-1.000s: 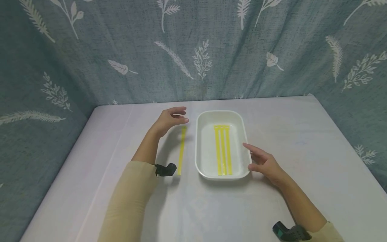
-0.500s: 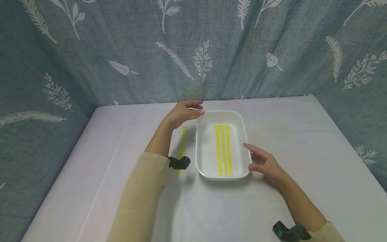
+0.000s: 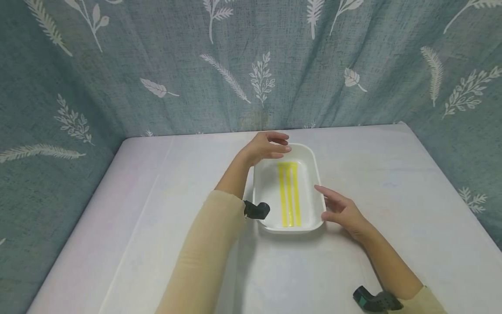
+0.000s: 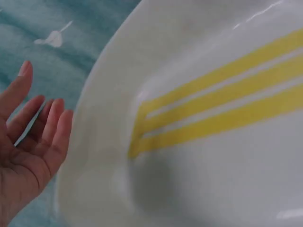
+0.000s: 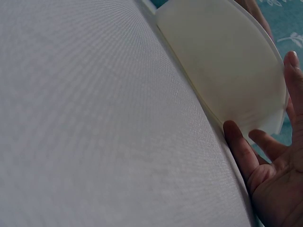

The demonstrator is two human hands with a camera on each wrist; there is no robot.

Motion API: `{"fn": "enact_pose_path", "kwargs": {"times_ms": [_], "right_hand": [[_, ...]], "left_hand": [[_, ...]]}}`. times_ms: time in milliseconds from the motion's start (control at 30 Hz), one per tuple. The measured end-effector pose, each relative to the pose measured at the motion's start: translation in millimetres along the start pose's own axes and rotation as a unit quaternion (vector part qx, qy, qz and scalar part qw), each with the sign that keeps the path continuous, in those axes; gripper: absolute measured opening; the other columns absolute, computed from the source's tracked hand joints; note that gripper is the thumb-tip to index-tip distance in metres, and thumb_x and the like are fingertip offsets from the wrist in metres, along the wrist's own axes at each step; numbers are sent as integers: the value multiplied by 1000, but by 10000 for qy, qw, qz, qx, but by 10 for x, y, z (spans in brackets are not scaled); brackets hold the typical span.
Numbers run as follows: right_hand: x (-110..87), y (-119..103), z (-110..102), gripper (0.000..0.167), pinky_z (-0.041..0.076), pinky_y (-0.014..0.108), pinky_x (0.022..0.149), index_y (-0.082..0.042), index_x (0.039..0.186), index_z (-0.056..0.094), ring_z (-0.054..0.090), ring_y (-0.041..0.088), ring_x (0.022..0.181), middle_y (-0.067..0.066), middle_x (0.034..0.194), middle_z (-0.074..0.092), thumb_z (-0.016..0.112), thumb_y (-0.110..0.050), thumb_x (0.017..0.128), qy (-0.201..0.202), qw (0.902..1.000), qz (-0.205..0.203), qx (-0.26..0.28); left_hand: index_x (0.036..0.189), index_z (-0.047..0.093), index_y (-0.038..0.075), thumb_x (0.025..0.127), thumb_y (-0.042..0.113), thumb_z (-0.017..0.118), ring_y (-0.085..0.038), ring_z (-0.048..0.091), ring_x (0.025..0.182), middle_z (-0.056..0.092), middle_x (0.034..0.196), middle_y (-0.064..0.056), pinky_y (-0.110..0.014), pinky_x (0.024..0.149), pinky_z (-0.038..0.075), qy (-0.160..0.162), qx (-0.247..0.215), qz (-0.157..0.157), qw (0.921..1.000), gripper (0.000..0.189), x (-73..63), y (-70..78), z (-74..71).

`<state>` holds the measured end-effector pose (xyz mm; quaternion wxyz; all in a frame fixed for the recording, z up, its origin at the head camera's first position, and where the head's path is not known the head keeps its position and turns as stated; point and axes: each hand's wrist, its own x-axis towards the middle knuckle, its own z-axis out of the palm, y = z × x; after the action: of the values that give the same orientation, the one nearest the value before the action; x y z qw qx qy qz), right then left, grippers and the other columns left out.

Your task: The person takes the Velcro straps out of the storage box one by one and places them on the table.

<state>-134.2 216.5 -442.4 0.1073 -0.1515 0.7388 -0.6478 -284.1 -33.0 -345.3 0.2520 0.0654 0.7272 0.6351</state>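
A white rectangular tray (image 3: 311,205) stands on the table. On its floor lie three parallel yellow strips (image 3: 290,196), joined at the far end by a short crosswise yellow piece, as the left wrist view shows. My left hand (image 3: 268,147) hovers over the tray's far left corner, fingers loosely bent and nothing held. In the left wrist view that left hand (image 4: 35,142) shows an empty palm beside the rim. My right hand (image 3: 343,211) rests spread against the tray's right side, with fingertips at the rim. The right wrist view has its fingers (image 5: 241,149) against the outer wall.
A white cloth covers the table (image 3: 157,244). Its far edge meets a teal curtain (image 3: 176,65) with white leaf prints, which also closes in both sides. A dark wrist camera (image 3: 256,210) on my left wrist overlaps the tray's near left edge.
My left hand has moved right, from above the single yellow strip on the table to over the tray. That strip is now hidden behind my left arm. My right hand stays put.
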Motion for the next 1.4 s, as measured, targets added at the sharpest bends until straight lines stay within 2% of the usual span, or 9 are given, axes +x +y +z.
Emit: {"fn": "enact_pose_path", "kwargs": {"times_ms": [100, 300, 567, 700, 833, 1000, 1100, 1300, 1400], "right_hand": [[-1, 8, -4, 66, 36, 11, 97, -10, 143, 41, 29, 44, 136, 20, 151, 30, 70, -6, 83, -31, 10000, 12, -11], [-35, 12, -13, 66, 36, 11, 97, -7, 143, 40, 27, 45, 136, 24, 151, 27, 69, -4, 84, -67, 10000, 36, 38], [-22, 29, 19, 65, 38, 13, 97, -8, 143, 41, 40, 23, 133, 18, 151, 32, 69, -7, 85, -20, 9999, 8, 103], [-13, 39, 38, 65, 37, 13, 98, -7, 143, 41, 37, 28, 134, 18, 151, 32, 70, -6, 84, 8, 9999, 25, 123], [-9, 34, 47, 66, 35, 11, 98, -6, 143, 41, 29, 40, 137, 19, 151, 31, 71, -7, 83, 44, 10000, 33, 45], [3, 9, 41, 66, 34, 12, 100, -6, 142, 41, 26, 41, 138, 16, 151, 32, 70, -7, 83, 29, 10000, 18, -42], [4, 3, 27, 66, 34, 12, 100, -8, 143, 41, 32, 33, 137, 12, 152, 33, 70, -6, 84, 3, 10000, 7, -14], [-9, -2, 9, 65, 36, 11, 98, -8, 142, 41, 43, 1, 125, -1, 148, 39, 70, -6, 84, 20, 9999, -65, 100], [-10, -3, 4, 65, 36, 11, 98, -9, 143, 42, 43, 7, 128, 0, 149, 39, 69, -5, 84, 42, 9999, -57, 76]], "left_hand": [[126, 58, 8, 81, 11, 75, -21, 60, 107, 58, 122, -8, -33, 92, 51, -35, 173, -223, 9996, 48, 56, -68, 107], [121, 64, 15, 77, 19, 79, -17, 60, 95, 63, 114, -3, -36, 93, 48, 140, 454, -562, 9973, 47, 120, -245, 254], [118, 66, 10, 74, 17, 82, -12, 54, 71, 63, 101, -3, -23, 64, 48, 552, 960, -531, 9924, 47, 197, -453, 385], [116, 65, 4, 73, 9, 82, -12, 52, 72, 58, 98, -6, -19, 62, 49, 757, 1160, -303, 9899, 46, 224, -521, 428], [113, 67, 4, 71, 9, 83, -14, 53, 77, 61, 100, -9, -19, 64, 47, 1032, 1822, -166, 9777, 45, 236, -559, 449], [112, 68, 6, 69, 8, 84, -17, 53, 86, 62, 102, -9, -22, 72, 46, 1169, 2389, -96, 9639, 46, 257, -584, 443], [112, 68, 5, 67, 10, 86, -17, 51, 84, 61, 98, -9, -22, 72, 45, 1115, 2727, 82, 9556, 49, 281, -607, 433], [116, 67, 7, 69, 18, 85, -16, 53, 86, 62, 99, -8, -22, 73, 45, 709, 3427, 390, 9360, 52, 324, -625, 440], [116, 68, 9, 70, 21, 84, -16, 52, 86, 61, 98, -6, -23, 74, 45, 598, 3600, 365, 9303, 50, 326, -607, 454]]}}
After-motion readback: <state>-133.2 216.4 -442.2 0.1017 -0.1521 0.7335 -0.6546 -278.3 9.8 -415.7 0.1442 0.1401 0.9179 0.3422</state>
